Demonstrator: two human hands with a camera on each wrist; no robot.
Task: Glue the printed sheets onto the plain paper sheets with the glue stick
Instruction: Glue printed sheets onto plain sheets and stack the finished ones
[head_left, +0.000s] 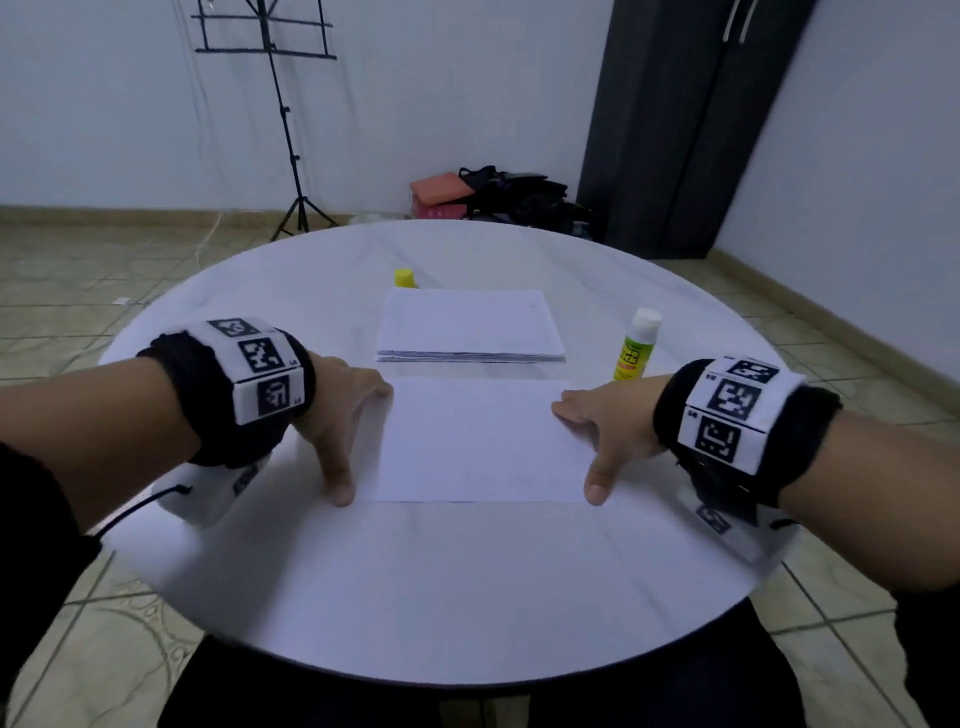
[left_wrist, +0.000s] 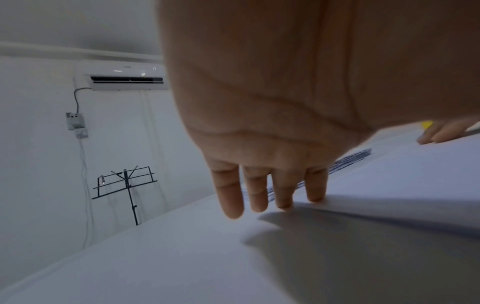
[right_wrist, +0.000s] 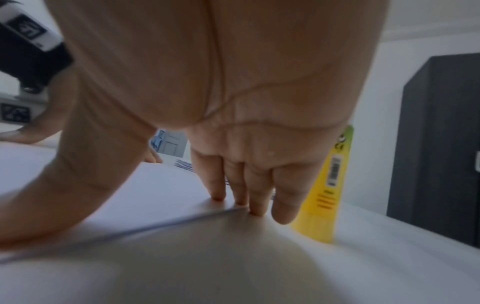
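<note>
A single white sheet (head_left: 478, 439) lies flat on the round white table (head_left: 415, 597), its upper face blank. My left hand (head_left: 363, 441) touches its left edge with straight fingers (left_wrist: 259, 193), thumb by the near corner. In the left wrist view that edge of the sheet (left_wrist: 402, 185) stands slightly off the table. My right hand (head_left: 579, 449) touches the right edge the same way, fingertips (right_wrist: 244, 193) on the sheet (right_wrist: 130, 195). A stack of paper (head_left: 470, 325) lies just behind. The yellow-green glue stick (head_left: 636, 345) stands upright to the right, close behind my right hand.
A small yellow cap (head_left: 405, 278) stands behind the stack's far left corner. Beyond the table are a black music stand (head_left: 283, 119), bags and a box on the floor (head_left: 498, 197), and a dark cabinet (head_left: 685, 124) at the right.
</note>
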